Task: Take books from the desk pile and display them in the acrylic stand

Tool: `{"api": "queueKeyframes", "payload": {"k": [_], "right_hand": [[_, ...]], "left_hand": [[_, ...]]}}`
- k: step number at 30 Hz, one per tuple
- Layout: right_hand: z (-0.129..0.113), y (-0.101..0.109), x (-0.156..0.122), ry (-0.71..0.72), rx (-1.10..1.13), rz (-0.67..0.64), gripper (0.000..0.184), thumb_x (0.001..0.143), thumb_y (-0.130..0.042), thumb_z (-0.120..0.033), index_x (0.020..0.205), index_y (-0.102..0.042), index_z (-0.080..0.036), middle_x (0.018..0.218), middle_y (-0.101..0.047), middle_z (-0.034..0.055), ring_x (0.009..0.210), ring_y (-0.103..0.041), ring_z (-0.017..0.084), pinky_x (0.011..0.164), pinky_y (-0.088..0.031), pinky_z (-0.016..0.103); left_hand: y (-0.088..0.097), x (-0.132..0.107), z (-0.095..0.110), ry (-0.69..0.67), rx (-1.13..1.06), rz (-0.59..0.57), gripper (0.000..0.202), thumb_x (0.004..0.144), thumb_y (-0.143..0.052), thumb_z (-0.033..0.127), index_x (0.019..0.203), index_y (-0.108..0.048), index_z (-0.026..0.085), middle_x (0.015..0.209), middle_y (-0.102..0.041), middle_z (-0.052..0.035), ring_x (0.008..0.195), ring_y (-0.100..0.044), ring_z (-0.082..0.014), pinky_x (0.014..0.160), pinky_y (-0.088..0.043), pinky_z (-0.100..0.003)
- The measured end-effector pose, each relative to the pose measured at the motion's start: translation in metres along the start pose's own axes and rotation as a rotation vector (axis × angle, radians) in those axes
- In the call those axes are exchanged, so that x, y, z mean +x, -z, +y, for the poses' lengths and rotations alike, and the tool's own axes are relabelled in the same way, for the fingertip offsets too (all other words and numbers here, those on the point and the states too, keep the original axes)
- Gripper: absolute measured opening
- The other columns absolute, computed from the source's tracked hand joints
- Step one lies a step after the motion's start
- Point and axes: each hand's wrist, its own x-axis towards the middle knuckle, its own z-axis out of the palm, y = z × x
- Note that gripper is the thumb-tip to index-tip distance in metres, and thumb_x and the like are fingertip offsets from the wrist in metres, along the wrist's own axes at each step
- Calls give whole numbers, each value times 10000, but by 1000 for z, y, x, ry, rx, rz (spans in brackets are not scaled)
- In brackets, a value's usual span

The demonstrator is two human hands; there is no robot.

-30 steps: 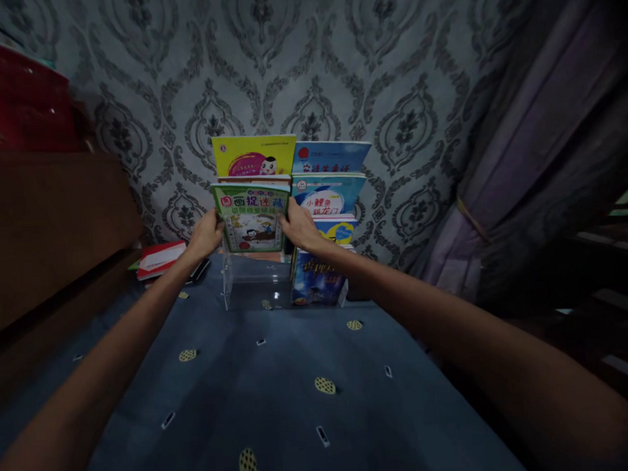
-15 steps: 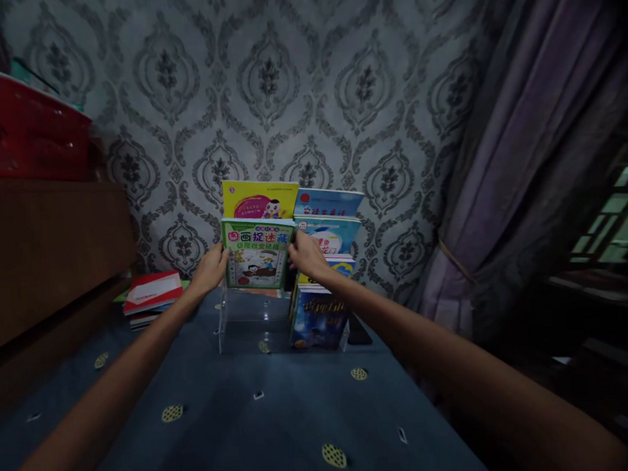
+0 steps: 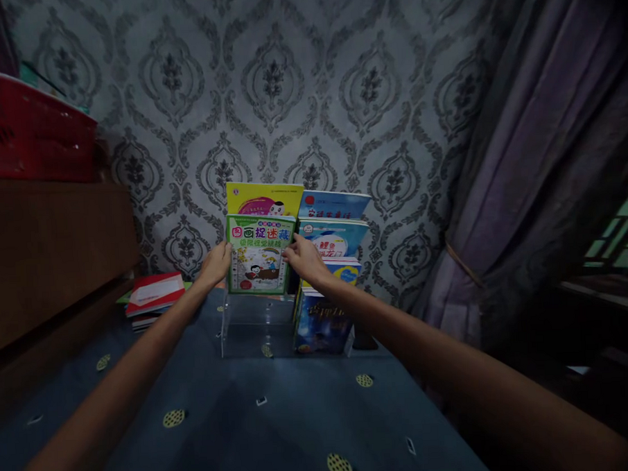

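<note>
A green-bordered picture book (image 3: 261, 257) stands in the left half of a clear tiered book rack (image 3: 250, 332). My left hand (image 3: 216, 264) grips its left edge, and my right hand (image 3: 305, 258) pinches its right edge. Behind it rises a yellow book (image 3: 263, 195). In the right half, tiers of books step down: a blue book (image 3: 333, 203) at the back, a light-blue book (image 3: 340, 236), a yellow-and-blue one (image 3: 347, 272) partly behind my right forearm, and a dark blue book (image 3: 322, 325) at the front. The rack's lower left tier shows bare clear plastic.
A stack of books with a red cover (image 3: 155, 294) lies left on the blue patterned tablecloth (image 3: 260, 432). A wooden cabinet (image 3: 54, 247) carries a red basket (image 3: 33, 130). Behind the rack is a patterned wall; a purple curtain (image 3: 479, 207) hangs right. A dark flat object (image 3: 364, 339) lies beside the rack.
The green-bordered book sits slightly more upright against the rack, with both hands still on its edges. The view has shifted a little.
</note>
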Motion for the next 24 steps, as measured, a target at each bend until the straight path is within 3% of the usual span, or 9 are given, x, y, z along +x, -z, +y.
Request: {"api": "queueKeyframes", "payload": {"k": [4,8,15,24], "right_hand": [[-1,-6,-17,141,-44,5,508,887,-474,-168,1394,-500,-142,1226,-682,185,1119,-671,301,1012,-520,494],[5,-11,-25,185,-90,-42,630,866,-458,-174,1488,-406,-96,1265,-657,212,1152,-649,314,1045,-495,526],[20,-12,-22,149,-93,-89,576,861,-477,-174,1435,-488,-125,1276,-662,194,1100,-664,305,990,-538,517],[24,-14,-23,126,-23,-115,584,875,-490,-184,1454,-471,-110,1325,-633,197,1084,-668,287,979,-556,496]], "left_hand": [[-1,-1,-2,11,-7,9,321,974,-353,376,802,-572,217,843,-705,-110,908,-668,-279,832,-498,-367],[-3,1,-2,25,-12,21,338,975,-358,393,786,-577,217,826,-704,-112,930,-671,-285,836,-496,-363],[-2,1,1,44,-21,17,351,967,-348,380,816,-607,197,878,-718,-132,969,-668,-305,859,-490,-376],[4,-4,1,28,-51,16,337,964,-360,373,833,-616,197,911,-714,-108,1002,-642,-278,921,-484,-372]]}}
